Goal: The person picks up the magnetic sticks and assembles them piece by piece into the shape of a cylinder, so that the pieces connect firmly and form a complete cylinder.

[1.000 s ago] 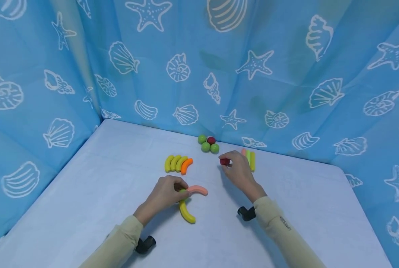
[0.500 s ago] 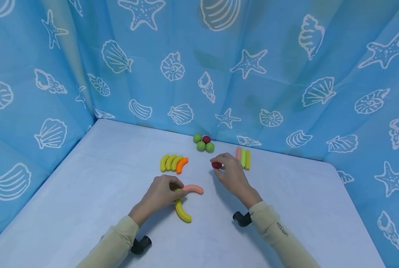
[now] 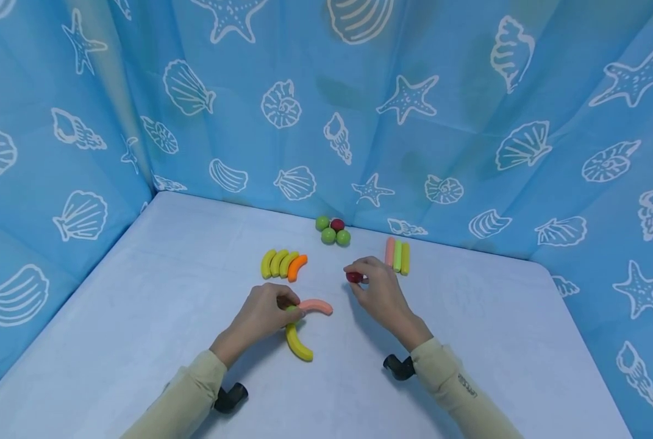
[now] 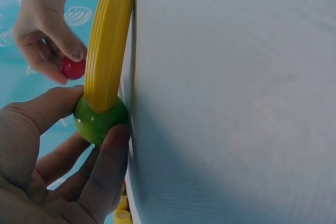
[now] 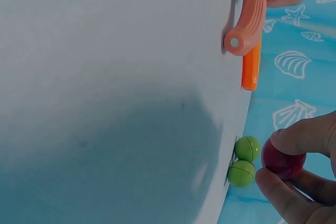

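Note:
My left hand (image 3: 263, 308) grips a green ball (image 4: 100, 121) between thumb and fingers, low over the white table. A yellow curved stick (image 3: 299, 344) joins the ball and points toward the near side. From the same ball a pink curved stick (image 3: 316, 305) reaches out to the right, its free end showing a pale round tip in the right wrist view. My right hand (image 3: 383, 292) pinches a red ball (image 5: 282, 158) between thumb and fingertips, held above the table and apart from the pink stick. Part of the green ball is covered by the left fingers.
Several yellow curved sticks (image 3: 277, 263) and an orange one (image 3: 297, 267) lie in a row behind the left hand. Green balls (image 3: 328, 235) and another red ball (image 3: 337, 225) cluster at the back edge. Straight sticks (image 3: 397, 255) lie behind the right hand. A blue shell-print curtain (image 3: 304, 122) surrounds the table.
The right hand has moved a little left and nearer with the red ball, closer to the pink stick's end. My left hand keeps its hold on the green ball. The head view has shifted slightly.

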